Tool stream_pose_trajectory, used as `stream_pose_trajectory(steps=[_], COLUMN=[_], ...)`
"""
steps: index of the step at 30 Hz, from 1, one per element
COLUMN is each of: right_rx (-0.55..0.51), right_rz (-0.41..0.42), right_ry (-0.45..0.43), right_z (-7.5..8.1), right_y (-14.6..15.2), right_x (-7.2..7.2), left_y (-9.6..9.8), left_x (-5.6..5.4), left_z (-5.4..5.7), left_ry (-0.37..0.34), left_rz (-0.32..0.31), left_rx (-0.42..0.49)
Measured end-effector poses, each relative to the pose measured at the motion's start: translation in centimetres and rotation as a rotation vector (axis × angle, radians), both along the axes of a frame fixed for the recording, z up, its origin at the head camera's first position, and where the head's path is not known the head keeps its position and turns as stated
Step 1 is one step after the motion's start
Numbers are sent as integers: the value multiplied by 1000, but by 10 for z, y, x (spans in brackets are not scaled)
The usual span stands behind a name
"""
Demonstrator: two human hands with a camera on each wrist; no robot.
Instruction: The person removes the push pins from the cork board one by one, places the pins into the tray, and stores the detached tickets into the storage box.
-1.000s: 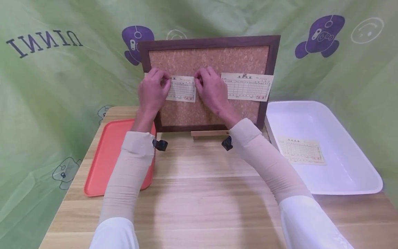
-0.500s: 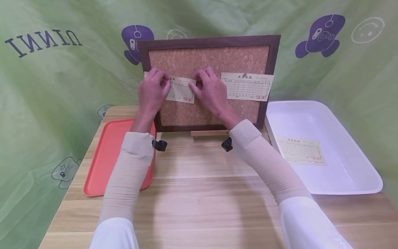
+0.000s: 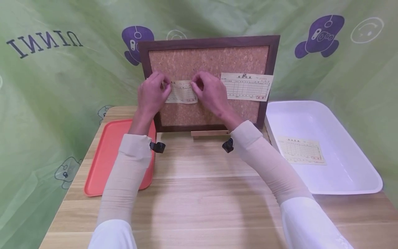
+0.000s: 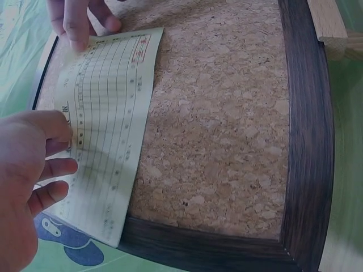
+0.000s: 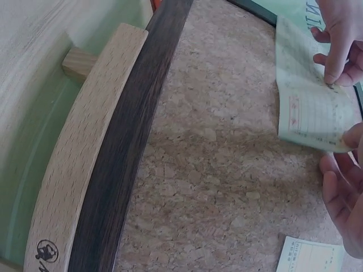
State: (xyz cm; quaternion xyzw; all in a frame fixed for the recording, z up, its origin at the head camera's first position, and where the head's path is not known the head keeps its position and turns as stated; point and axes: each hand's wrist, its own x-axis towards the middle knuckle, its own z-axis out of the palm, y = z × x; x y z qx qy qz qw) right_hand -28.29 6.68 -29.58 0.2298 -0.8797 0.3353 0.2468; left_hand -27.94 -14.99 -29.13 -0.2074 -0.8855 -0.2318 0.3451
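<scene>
A printed receipt slip (image 3: 181, 93) lies against the left part of a framed cork board (image 3: 208, 116), bowed slightly. My left hand (image 3: 152, 91) pinches it near the middle of its top edge, with the slip's left part hidden behind the hand in the head view. At its upper right corner my right hand (image 3: 211, 91) grips it, thumb (image 5: 353, 136) in front and fingers behind. In the left wrist view, the slip (image 4: 108, 130) reaches over the dark frame (image 4: 204, 249). A second slip (image 3: 247, 86) hangs on the board's right side, overlapping the frame.
A red tray (image 3: 107, 155) sits at the left of the wooden table (image 3: 199, 207). The white basin (image 3: 345, 155) on the right has another slip (image 3: 301, 151) in it. Under the board runs a wooden ledge (image 5: 91, 141). A green printed curtain (image 3: 77, 76) hangs behind.
Both hands have come down slightly, and the slip between them has dropped a little. My right thumb and fingers have shifted left onto the slip's corner. The other slips have not moved.
</scene>
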Motion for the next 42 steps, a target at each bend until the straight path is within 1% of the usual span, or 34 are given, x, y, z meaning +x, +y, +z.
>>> stream_pose_trajectory(steps=[6, 8, 12, 20, 24, 26, 31, 35, 38, 42], right_rx=[-22, -19, -12, -18, -8, -5, 21, 49, 42, 20], right_rz=[2, 2, 4, 51, 69, 79, 107, 131, 158, 210], right_ry=[-31, -33, -32, 1, 38, 62, 85, 134, 161, 155], right_z=[3, 4, 6, 9, 11, 11, 10, 10, 11, 13], right_y=[3, 5, 8, 16, 19, 22, 26, 30, 34, 41], right_x=[4, 5, 7, 11, 13, 14, 19, 24, 28, 34], left_y=[-2, -2, -3, -8, -11, -13, -20, -27, -31, -38], left_x=[5, 6, 8, 16, 20, 23, 32, 38, 42, 48], left_z=[-2, -2, -3, 0, -1, -1, -4, -7, -8, -10], left_ry=[-33, -32, -6, 6, 20, 27, 44, 72, 85, 88], left_rz=[-36, -50, -71, -93, -102, -105, -114, -114, -108, -105], left_rx=[-54, -62, -62, -57, -58, -60, -67, -75, -85, -102])
